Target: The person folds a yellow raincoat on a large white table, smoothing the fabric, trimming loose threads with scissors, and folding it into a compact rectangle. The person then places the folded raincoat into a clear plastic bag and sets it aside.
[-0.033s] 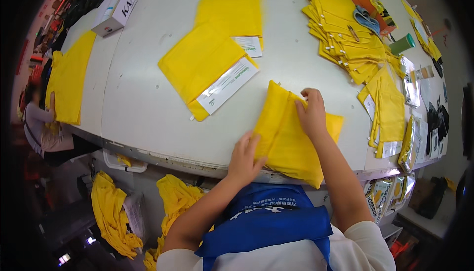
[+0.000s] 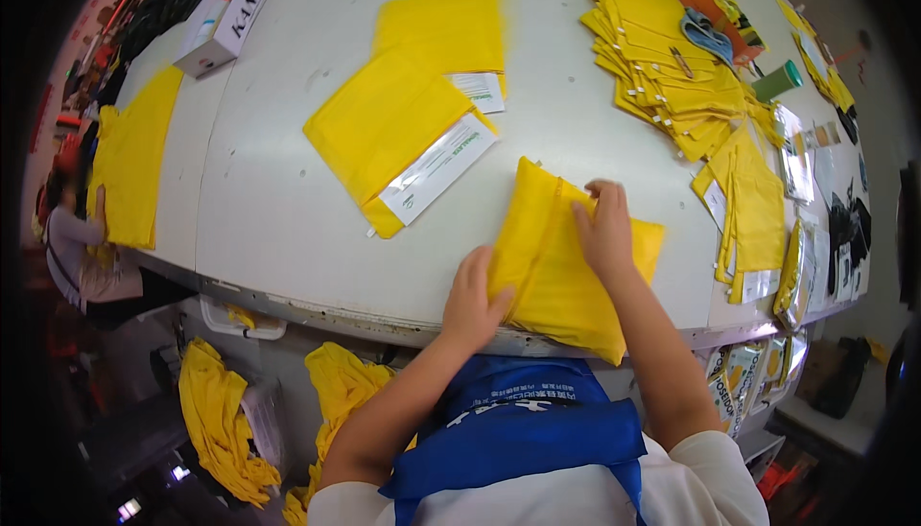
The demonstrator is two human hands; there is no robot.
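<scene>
Left hand [image 2: 472, 298] lies flat, fingers together, pressing the near left edge of the folded yellow garment [image 2: 566, 272] at the white surface [image 2: 278, 190] front rim. Just right of that grip, the right hand [image 2: 606, 229] presses its spread fingers on the garment's upper middle; neither hand pinches cloth. Against the earlier frame taken at the same instant, nothing has shifted: both hands and the garment sit alike, so the flattening stands unchanged. Beyond the grip lies a bagged yellow garment [image 2: 398, 138]; far right, a stack of yellow pieces [image 2: 672, 66].
</scene>
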